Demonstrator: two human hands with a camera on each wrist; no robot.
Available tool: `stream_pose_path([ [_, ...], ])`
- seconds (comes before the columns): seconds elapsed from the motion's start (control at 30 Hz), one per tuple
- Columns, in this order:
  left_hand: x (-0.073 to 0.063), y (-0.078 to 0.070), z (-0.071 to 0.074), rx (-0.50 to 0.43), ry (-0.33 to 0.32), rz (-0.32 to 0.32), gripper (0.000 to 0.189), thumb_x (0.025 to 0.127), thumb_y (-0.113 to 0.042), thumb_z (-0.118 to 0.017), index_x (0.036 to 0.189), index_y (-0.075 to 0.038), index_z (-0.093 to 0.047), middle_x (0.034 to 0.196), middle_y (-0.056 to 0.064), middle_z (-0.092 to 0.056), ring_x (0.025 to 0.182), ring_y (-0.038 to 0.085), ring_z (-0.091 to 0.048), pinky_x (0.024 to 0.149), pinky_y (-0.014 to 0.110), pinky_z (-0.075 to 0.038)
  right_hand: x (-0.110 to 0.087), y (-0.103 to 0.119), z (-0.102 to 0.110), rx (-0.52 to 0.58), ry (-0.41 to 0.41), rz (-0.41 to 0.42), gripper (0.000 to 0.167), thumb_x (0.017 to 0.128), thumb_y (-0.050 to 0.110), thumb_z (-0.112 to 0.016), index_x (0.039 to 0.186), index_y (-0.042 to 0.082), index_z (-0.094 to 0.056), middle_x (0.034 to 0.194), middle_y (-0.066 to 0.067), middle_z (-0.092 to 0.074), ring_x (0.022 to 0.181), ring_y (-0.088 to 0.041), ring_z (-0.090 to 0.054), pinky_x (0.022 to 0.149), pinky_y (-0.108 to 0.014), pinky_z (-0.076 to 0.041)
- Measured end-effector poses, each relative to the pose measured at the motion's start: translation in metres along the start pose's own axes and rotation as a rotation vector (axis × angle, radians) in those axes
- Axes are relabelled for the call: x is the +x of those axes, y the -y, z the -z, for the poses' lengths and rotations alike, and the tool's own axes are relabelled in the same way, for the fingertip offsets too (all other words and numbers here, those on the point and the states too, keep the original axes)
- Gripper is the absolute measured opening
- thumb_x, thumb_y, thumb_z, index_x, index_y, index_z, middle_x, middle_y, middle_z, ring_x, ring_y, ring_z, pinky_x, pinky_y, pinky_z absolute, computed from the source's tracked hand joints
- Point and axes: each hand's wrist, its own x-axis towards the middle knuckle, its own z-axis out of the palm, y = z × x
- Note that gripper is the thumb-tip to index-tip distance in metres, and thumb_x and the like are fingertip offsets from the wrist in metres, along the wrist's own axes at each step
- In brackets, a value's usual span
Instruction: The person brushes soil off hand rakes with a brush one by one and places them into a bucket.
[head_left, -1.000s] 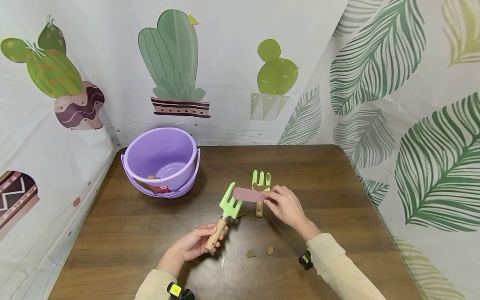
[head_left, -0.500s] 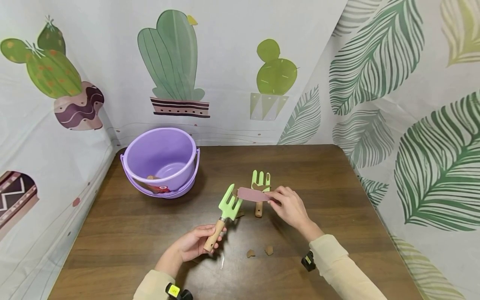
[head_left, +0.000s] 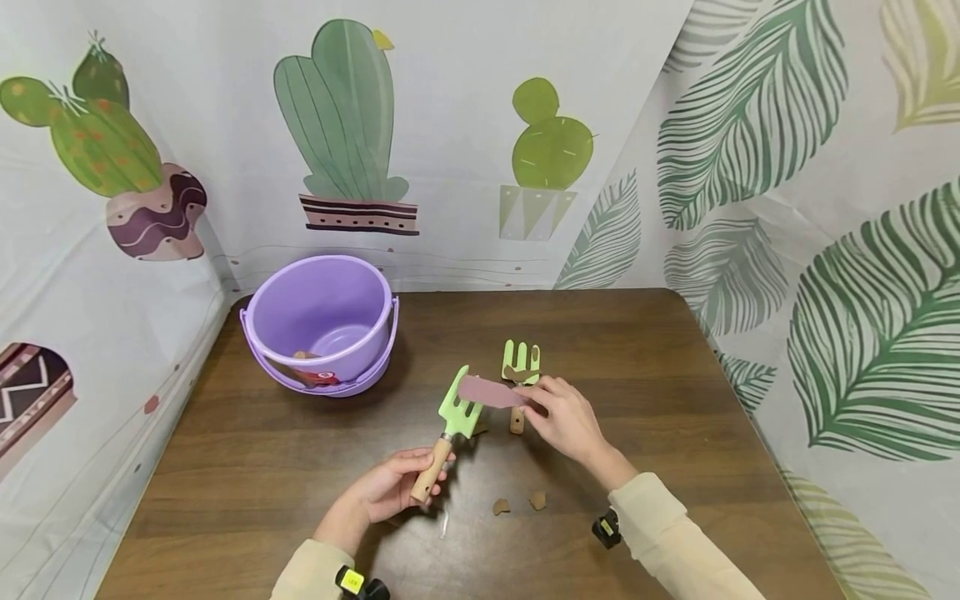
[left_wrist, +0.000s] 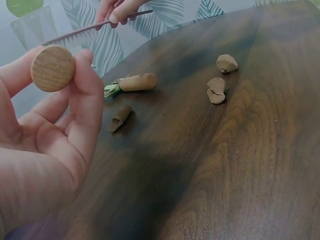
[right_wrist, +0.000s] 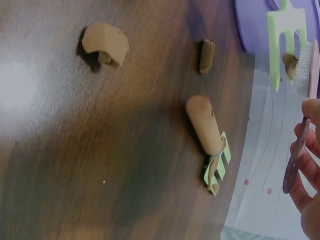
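My left hand grips the wooden handle of a green garden fork, tilted up with its tines pointing away from me. Between the fingers of my right hand is a pink brush, its white bristles facing the fork. The brush head lies across the tines in the head view and hides part of them. In the right wrist view, a brown clay-like lump sits at the tines beside the bristles. Whether the bristles touch it, I cannot tell.
Behind the brush lies a second green three-pronged tool with brown bits on its prongs. Two brown pieces, one at the right, lie nearer me; another lies below the fork. A purple bucket stands at the back left of the table.
The brush shifted slightly right, away from the fork tines, then came back left across them. The left hand and its fork have barely moved.
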Motion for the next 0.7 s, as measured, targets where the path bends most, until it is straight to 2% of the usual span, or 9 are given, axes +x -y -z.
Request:
stream_pose_path([
  [0.2,0.0,0.001,0.0,-0.003,0.02,-0.015,0.032,0.097,-0.019,-0.039,0.123,-0.004,-0.051,0.095,0.0,-0.062,0.078,0.01,-0.062,0.068,0.024,-0.05,0.002,0.004,-0.002,-0.006,-0.018,0.021,0.029,0.069,0.013,-0.078,0.097,0.017,-0.072,0.078,0.004,-0.059,0.065,-0.011,-0.044,0.057,-0.025,-0.038],
  [0.37,-0.002,0.001,0.0,0.022,0.018,-0.017,0.039,0.097,-0.019,-0.04,0.129,0.003,-0.043,0.096,-0.001,-0.062,0.079,0.01,-0.062,0.068,0.024,-0.051,0.002,0.0,-0.002,-0.027,-0.013,0.016,0.029,0.068,0.012,-0.078,0.097,0.018,-0.072,0.077,0.005,-0.058,0.065,-0.011,-0.044,0.056,-0.026,-0.038],
  [0.7,-0.001,0.002,0.0,0.017,-0.001,-0.01,0.044,0.097,-0.019,-0.04,0.132,0.008,-0.036,0.096,0.0,-0.061,0.079,0.01,-0.062,0.068,0.024,-0.051,-0.004,-0.008,0.003,-0.033,0.027,-0.041,0.025,0.073,0.015,-0.077,0.097,0.017,-0.073,0.08,0.005,-0.06,0.068,-0.011,-0.048,0.057,-0.026,-0.04],
])
